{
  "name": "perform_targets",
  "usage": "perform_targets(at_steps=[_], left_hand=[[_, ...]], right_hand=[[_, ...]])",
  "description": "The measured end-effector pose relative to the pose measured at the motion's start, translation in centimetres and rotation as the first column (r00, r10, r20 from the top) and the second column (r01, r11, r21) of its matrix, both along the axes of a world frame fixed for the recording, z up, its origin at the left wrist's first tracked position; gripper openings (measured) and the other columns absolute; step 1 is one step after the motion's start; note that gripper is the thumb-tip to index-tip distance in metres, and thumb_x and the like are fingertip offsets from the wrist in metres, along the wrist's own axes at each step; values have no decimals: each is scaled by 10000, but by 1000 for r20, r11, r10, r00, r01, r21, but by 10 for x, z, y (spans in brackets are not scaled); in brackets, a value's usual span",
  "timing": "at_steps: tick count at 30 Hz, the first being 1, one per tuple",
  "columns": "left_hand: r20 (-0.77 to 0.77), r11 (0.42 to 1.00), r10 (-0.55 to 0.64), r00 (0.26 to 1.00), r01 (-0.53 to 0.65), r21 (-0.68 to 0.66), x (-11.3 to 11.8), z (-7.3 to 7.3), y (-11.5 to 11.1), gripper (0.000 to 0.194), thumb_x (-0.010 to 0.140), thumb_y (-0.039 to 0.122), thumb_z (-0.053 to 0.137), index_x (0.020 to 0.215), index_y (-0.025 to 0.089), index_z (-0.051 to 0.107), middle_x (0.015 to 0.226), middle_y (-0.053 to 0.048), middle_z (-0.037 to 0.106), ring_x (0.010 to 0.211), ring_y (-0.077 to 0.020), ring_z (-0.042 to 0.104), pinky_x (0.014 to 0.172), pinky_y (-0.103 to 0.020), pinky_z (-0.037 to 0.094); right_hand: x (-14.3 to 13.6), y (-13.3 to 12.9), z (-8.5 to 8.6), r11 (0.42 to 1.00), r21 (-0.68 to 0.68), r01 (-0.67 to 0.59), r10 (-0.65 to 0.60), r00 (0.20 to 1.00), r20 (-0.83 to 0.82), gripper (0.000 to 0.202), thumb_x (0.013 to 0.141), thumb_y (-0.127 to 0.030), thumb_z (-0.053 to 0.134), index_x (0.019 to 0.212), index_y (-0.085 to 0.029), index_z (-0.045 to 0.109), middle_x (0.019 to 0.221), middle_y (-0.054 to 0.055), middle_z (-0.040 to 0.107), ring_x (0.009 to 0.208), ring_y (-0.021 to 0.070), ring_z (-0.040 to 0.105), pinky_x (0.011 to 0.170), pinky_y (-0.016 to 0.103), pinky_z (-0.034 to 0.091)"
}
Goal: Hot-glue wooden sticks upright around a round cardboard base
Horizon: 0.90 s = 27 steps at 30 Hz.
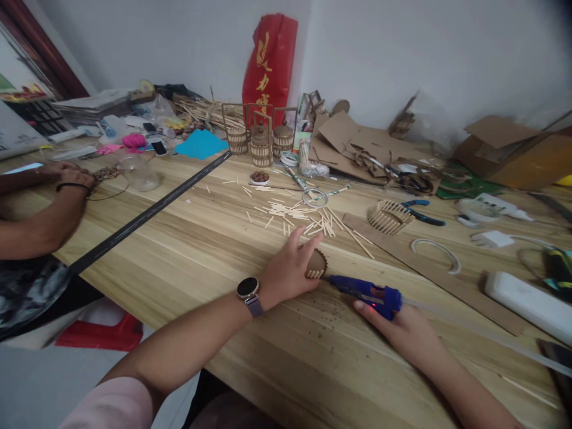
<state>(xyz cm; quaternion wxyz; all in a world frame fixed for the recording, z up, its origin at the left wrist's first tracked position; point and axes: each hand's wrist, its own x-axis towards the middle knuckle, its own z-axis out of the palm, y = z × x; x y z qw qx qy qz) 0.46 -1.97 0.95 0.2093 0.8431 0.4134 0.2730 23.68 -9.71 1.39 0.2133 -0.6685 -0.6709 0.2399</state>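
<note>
Brown card, apparently stiff, is noted in the small round disc with pale wooden pegs along its edge, located just right of frame centre, low on the pale wood-grained desk. The left grip is half opened and curved about the disc's left side, two fingers extended above, thumb laid at the near edge; firmness of the pinch cannot be told. A blue plastic glue gun is enclosed by the right grip, fingers wrapped about its handle, the dark nozzle directed at the pegged edge.

Handling, as judged: disc very light, rigid when flat, not slippery; pegs fragile at their joints. It is best held by bare card, with the pegs left unpressed. The gun is judged heavier, hard and smooth; it is best taken by the handle, the nozzle avoided as probably hot.

Materials: straight, dry-looking short pale wooden sticks are scattered above centre. A flared basket of pale wooden slats is seen at right, near a long flat brown card strip.
</note>
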Motion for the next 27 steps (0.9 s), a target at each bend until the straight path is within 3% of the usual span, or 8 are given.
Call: perform_targets(at_steps=[7,13,18,20,22,25,27], left_hand=[[-6,1000,6,1000,-6,-3,0,2,-1,905,701,201,761,1462,267,275,1542,-168,171,1381,-365,373,1044,-514,453],[3,1000,4,1000,-4,2,1,0,-1,905,698,201,760,1460,272,277,1533,-159,179,1352,-358,406,1035,-508,458],[1,1000,11,1000,-11,-13,0,0,-1,929,680,216,787,1457,281,281,1537,-159,174,1288,-354,470,1011,-514,475],[-6,1000,9,1000,-9,-8,0,0,0,932,680,224,793,1458,275,283,1537,-162,180,1269,-344,487,1004,-505,482],[-10,1000,8,1000,-8,-7,0,1,0,932,683,227,796,1460,268,282,1534,-168,192,1255,-337,499,1003,-506,483],[-10,1000,4,1000,-4,-11,0,1,-1,928,685,224,797,1457,277,286,1533,-164,195,1258,-334,498,1017,-515,470],[-11,1000,5,1000,-5,-14,0,1,-1,922,686,225,795,1454,291,289,1536,-154,190,1274,-336,486,1025,-516,465]], right_hand=[[-1,-1,-1,1000,6,8,-8,1000,25,471,753,-664,503,790,-275,766,747,58,772,759,314,722,735,418,573],[-2,-1,-4,998,28,51,-52,998,20,445,757,-626,524,889,-285,778,864,53,789,833,317,729,747,421,577],[-2,4,2,984,25,179,-174,975,-139,443,702,-634,585,864,-268,774,881,42,791,876,322,719,784,424,570],[5,6,6,976,-20,215,-214,956,-200,451,678,-647,623,829,-248,767,842,47,782,822,301,709,751,402,567],[16,6,10,965,-124,231,-257,928,-271,490,672,-678,644,768,-210,752,731,60,749,671,246,669,618,351,544],[33,6,17,931,-325,165,-300,854,-425,539,656,-700,681,695,-165,726,574,48,648,490,142,524,441,261,419],[42,6,21,905,-406,128,-336,801,-496,525,626,-688,721,682,-166,720,559,37,622,467,113,479,415,237,378]])
